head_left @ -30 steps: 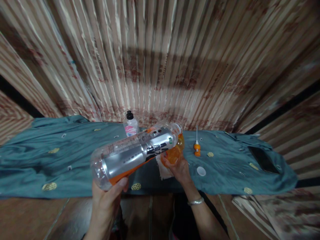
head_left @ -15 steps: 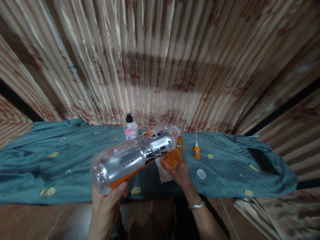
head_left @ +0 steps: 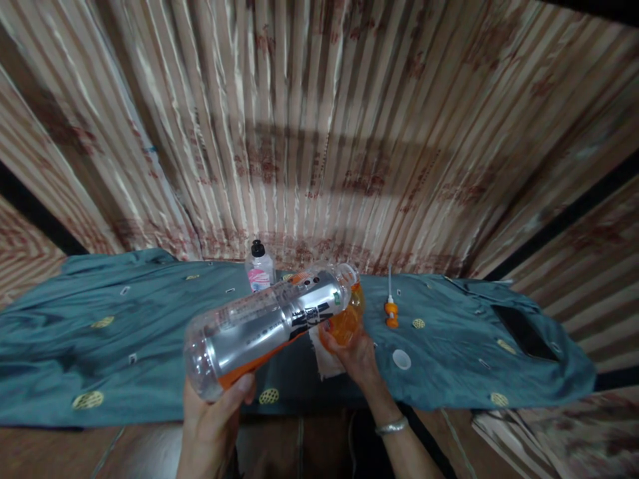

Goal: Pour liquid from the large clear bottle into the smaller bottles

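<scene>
Clear plastic, silver-and-orange-labelled large bottle (head_left: 269,322) tilts in the left hand (head_left: 212,426), fingers clenched round its see-through base. Its neck meets a small translucent orange container (head_left: 344,322), clasped by the right hand (head_left: 357,356). A round white cap (head_left: 401,359) lies just right of those fingers on teal cloth (head_left: 124,332).

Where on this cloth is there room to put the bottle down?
Widest: the teal cloth left of the small bottle. Smaller: between the white cap and the phone. Crowded mid-table under the big bottle, where the right hand holds the orange container beside the pump nozzle.
</scene>
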A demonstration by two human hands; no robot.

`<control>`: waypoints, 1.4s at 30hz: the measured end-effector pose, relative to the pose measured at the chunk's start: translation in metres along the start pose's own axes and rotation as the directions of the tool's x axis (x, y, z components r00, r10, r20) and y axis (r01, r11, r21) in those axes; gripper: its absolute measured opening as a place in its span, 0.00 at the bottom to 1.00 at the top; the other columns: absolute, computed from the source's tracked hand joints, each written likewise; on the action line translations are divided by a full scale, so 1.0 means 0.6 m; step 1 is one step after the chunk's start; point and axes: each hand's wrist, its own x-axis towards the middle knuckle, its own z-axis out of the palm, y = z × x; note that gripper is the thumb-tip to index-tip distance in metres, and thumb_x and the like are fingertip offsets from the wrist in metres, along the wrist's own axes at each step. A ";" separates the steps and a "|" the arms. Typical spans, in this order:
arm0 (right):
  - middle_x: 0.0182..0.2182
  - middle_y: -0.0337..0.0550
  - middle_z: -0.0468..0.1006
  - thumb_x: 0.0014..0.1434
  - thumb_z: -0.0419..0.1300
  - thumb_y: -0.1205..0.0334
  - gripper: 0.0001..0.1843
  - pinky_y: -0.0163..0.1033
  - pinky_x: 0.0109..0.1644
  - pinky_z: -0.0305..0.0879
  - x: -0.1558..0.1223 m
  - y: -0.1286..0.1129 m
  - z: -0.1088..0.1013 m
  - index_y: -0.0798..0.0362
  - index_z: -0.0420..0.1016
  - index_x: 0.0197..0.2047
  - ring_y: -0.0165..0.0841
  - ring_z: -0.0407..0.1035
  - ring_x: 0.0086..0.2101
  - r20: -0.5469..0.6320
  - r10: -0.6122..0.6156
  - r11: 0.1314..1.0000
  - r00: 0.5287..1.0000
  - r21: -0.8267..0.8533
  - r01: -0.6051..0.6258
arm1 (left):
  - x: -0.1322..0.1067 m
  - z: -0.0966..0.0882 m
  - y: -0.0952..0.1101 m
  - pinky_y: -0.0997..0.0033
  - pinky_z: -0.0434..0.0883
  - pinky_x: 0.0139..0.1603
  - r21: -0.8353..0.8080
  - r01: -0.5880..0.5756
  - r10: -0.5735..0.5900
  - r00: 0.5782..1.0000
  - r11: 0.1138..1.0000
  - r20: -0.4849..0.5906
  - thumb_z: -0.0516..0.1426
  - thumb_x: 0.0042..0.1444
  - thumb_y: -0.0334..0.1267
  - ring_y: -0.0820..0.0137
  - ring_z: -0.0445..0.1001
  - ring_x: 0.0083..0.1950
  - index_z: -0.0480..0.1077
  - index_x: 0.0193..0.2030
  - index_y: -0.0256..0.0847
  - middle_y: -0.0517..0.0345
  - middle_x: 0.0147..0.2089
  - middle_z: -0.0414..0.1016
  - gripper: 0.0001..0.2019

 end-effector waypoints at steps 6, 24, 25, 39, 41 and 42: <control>0.36 0.46 0.87 0.64 0.66 0.40 0.32 0.53 0.36 0.86 0.004 -0.007 -0.006 0.43 0.70 0.65 0.47 0.85 0.35 -0.019 0.037 0.999 0.999 0.023 -0.036 | 0.003 0.000 0.000 0.75 0.62 0.22 -0.011 0.001 -0.001 1.000 1.000 -0.002 0.79 0.37 0.45 0.74 0.65 0.24 0.74 0.53 0.43 0.66 0.29 0.73 0.36; 0.41 0.45 0.86 0.64 0.68 0.46 0.27 0.58 0.45 0.87 -0.001 -0.003 -0.001 0.40 0.71 0.63 0.48 0.84 0.40 0.065 0.048 0.997 0.997 0.049 -0.052 | 0.006 0.003 0.005 0.74 0.62 0.22 -0.004 0.012 -0.012 1.000 1.000 -0.011 0.79 0.35 0.45 0.73 0.65 0.25 0.76 0.60 0.47 0.66 0.31 0.75 0.41; 0.41 0.46 0.86 0.63 0.68 0.47 0.27 0.59 0.46 0.87 -0.002 -0.003 0.001 0.39 0.71 0.63 0.48 0.84 0.41 0.060 0.047 0.998 0.997 0.040 -0.050 | 0.006 0.003 0.006 0.74 0.62 0.22 0.002 0.009 -0.009 1.000 1.000 -0.014 0.79 0.35 0.45 0.74 0.65 0.25 0.76 0.60 0.47 0.65 0.31 0.75 0.41; 0.43 0.46 0.86 0.62 0.71 0.48 0.30 0.62 0.49 0.85 -0.004 -0.001 0.004 0.36 0.70 0.65 0.49 0.83 0.43 0.039 0.039 0.999 0.998 0.007 -0.040 | 0.007 -0.001 0.002 0.74 0.61 0.22 -0.004 -0.009 0.009 1.000 1.000 0.013 0.79 0.37 0.44 0.74 0.64 0.24 0.75 0.61 0.44 0.65 0.28 0.75 0.41; 0.44 0.47 0.86 0.62 0.71 0.48 0.30 0.61 0.48 0.86 -0.003 -0.002 0.002 0.37 0.70 0.65 0.49 0.83 0.43 0.046 0.037 0.999 0.998 0.004 -0.038 | 0.007 -0.003 0.001 0.74 0.61 0.22 0.006 -0.010 0.010 1.000 1.000 0.008 0.79 0.37 0.45 0.74 0.64 0.24 0.76 0.61 0.44 0.64 0.29 0.75 0.41; 0.44 0.48 0.86 0.63 0.70 0.48 0.30 0.61 0.48 0.86 -0.002 -0.002 0.001 0.38 0.70 0.65 0.49 0.84 0.43 0.050 0.036 0.999 0.998 0.004 -0.036 | 0.007 -0.004 0.001 0.74 0.61 0.22 0.011 -0.013 0.012 1.000 1.000 0.006 0.79 0.37 0.46 0.74 0.64 0.24 0.76 0.61 0.44 0.64 0.29 0.75 0.41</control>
